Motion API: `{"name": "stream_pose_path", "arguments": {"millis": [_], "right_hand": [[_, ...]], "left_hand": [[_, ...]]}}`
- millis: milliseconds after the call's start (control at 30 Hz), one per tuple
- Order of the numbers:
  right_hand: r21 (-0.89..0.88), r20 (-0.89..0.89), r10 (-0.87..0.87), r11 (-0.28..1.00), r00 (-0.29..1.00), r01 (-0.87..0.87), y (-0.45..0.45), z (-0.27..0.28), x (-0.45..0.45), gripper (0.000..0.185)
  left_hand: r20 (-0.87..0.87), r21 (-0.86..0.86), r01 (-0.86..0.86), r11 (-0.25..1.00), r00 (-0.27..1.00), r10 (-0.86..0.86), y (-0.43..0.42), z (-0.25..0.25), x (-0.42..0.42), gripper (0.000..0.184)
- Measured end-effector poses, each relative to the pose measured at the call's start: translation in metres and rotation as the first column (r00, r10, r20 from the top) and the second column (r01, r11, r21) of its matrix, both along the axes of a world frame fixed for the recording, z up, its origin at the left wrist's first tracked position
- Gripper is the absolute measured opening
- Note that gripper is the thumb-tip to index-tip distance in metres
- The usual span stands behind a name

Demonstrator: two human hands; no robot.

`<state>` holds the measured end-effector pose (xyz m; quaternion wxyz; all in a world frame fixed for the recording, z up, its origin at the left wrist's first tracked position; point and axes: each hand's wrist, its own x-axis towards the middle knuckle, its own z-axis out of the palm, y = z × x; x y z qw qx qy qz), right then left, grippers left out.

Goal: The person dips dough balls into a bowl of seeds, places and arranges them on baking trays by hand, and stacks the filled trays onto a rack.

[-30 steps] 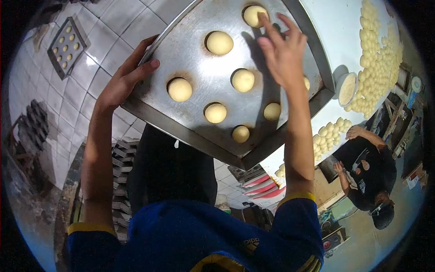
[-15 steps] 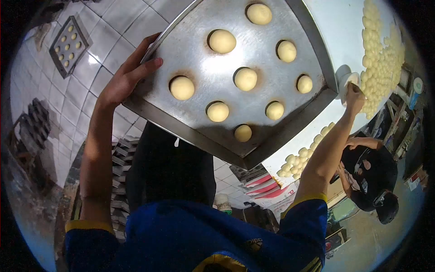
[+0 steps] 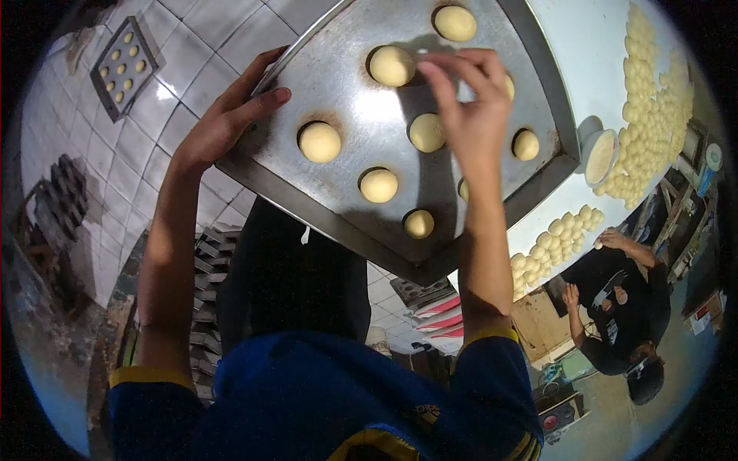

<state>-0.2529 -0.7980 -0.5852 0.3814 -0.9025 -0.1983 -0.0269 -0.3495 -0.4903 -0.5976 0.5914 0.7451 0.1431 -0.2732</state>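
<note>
My left hand (image 3: 231,115) grips the left edge of a metal baking tray (image 3: 338,96), thumb over the rim. Rows of round, pale dough balls (image 3: 392,66) sit spaced apart on it. Above the tray hovers my right hand (image 3: 478,100), fingertips bunched beside a dough ball near the far side. A small white speck shows at those fingertips; what they pinch, if anything, is too small to name. Part of the tray and some dough balls are hidden behind this hand and forearm. A white bowl (image 3: 590,146) with pale contents stands right of the tray.
Many dough balls (image 3: 642,115) cover the white table's (image 3: 573,54) far right, with another cluster (image 3: 553,246) along its near edge. A second filled tray (image 3: 123,69) lies on the tiled surface at left. A co-worker in black (image 3: 623,300) stands at right.
My right hand has left the white bowl and moved left over the tray, beside a dough ball. My left hand keeps its grip. The co-worker's hands have moved apart.
</note>
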Motion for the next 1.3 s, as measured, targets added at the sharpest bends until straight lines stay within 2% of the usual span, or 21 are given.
{"name": "stream_pose_path", "arguments": {"millis": [67,100,167,233,300,333,400,433,467,533,567,600,633,667,767,967,1033,1067,1100,1167,1300], "right_hand": [[-0.088,0.195,0.095,0.993,0.976,-0.079,0.02,-0.023,-0.004,0.019],[-0.084,0.194,0.097,0.993,0.976,-0.082,0.022,-0.027,-0.009,0.019],[-0.358,0.321,0.19,0.931,0.928,-0.067,0.023,-0.028,-0.021,0.022],[-0.413,0.272,0.221,0.906,0.937,-0.094,0.014,-0.018,-0.032,0.035],[-0.506,0.083,0.264,0.842,0.961,-0.187,0.004,-0.005,-0.038,0.05],[-0.421,-0.032,0.304,0.86,0.952,-0.289,-0.009,-0.001,-0.035,0.055],[-0.406,0.023,0.166,0.903,0.986,-0.142,-0.046,0.009,-0.023,0.047],[-0.332,0.216,0.039,0.942,0.976,0.036,-0.076,0.008,-0.008,0.047],[-0.144,0.159,-0.316,0.93,0.935,0.339,-0.107,0.012,0.004,0.043],[-0.066,0.243,-0.566,0.8,0.788,0.596,-0.188,0.024,0.03,0.045],[-0.209,0.32,-0.611,0.7,0.724,0.683,-0.227,0.03,0.035,0.046],[-0.475,0.464,-0.547,0.511,0.697,0.717,-0.281,0.025,0.037,0.046],[-0.625,0.387,-0.635,0.353,0.669,0.697,-0.333,0.014,0.037,0.047],[-0.723,0.304,-0.668,0.303,0.679,0.621,-0.366,0.004,0.036,0.046],[-0.724,0.146,-0.712,0.397,0.687,0.564,-0.395,-0.014,0.033,0.045],[-0.662,0.203,-0.757,0.362,0.621,0.657,-0.369,0.01,0.031,0.046],[-0.428,0.133,-0.807,0.477,0.576,0.768,-0.361,0.018,0.024,0.044],[-0.266,0.059,-0.781,0.588,0.622,0.764,-0.353,0.025,0.016,0.041],[-0.268,0.063,-0.783,0.584,0.619,0.766,-0.34,0.032,0.002,0.041],[-0.045,-0.068,-0.766,0.642,0.639,0.765,-0.304,0.048,-0.031,0.037],[-0.05,-0.256,-0.7,0.698,0.666,0.714,-0.216,0.052,-0.119,0.029]], "left_hand": [[0.002,-0.009,-0.005,1.0,1.0,0.005,0.0,0.0,-0.001,0.086],[-0.008,0.003,-0.007,1.0,1.0,0.007,0.001,0.0,-0.002,0.086],[-0.022,0.011,-0.01,1.0,1.0,0.01,0.003,-0.002,-0.004,0.086],[0.018,0.008,-0.031,1.0,0.999,0.03,0.003,-0.007,-0.006,0.085],[0.009,-0.009,-0.027,1.0,1.0,0.027,0.005,-0.01,-0.007,0.085],[0.004,-0.016,-0.022,1.0,1.0,0.022,0.004,-0.011,-0.006,0.085],[0.022,-0.016,-0.024,1.0,0.999,0.025,0.001,-0.01,-0.005,0.084],[0.037,-0.005,-0.031,1.0,0.999,0.031,0.002,-0.009,-0.005,0.084],[0.035,-0.002,-0.034,0.999,0.999,0.034,0.002,-0.008,-0.005,0.084],[0.005,-0.016,-0.022,1.0,1.0,0.022,0.002,-0.005,-0.004,0.083],[0.006,-0.019,-0.016,1.0,1.0,0.016,0.003,-0.007,-0.005,0.083],[0.017,-0.029,-0.025,0.999,1.0,0.026,0.003,-0.012,-0.006,0.082],[0.03,-0.037,-0.037,0.999,0.999,0.038,0.004,-0.015,-0.007,0.082],[0.031,-0.038,-0.037,0.999,0.999,0.038,0.004,-0.015,-0.007,0.082],[0.001,-0.019,-0.028,0.999,1.0,0.028,0.005,-0.012,-0.008,0.083],[-0.02,-0.006,-0.036,0.999,0.999,0.036,0.002,-0.007,-0.006,0.086],[-0.017,-0.015,-0.06,0.998,0.998,0.06,0.002,-0.009,-0.007,0.088],[-0.016,-0.02,-0.057,0.998,0.998,0.056,0.003,-0.01,-0.008,0.088],[-0.024,0.0,-0.06,0.998,0.998,0.06,0.005,-0.012,-0.009,0.089],[-0.03,0.014,-0.06,0.998,0.998,0.06,0.004,-0.011,-0.007,0.09],[-0.048,0.035,-0.066,0.997,0.997,0.068,0.002,-0.007,-0.007,0.091]]}}
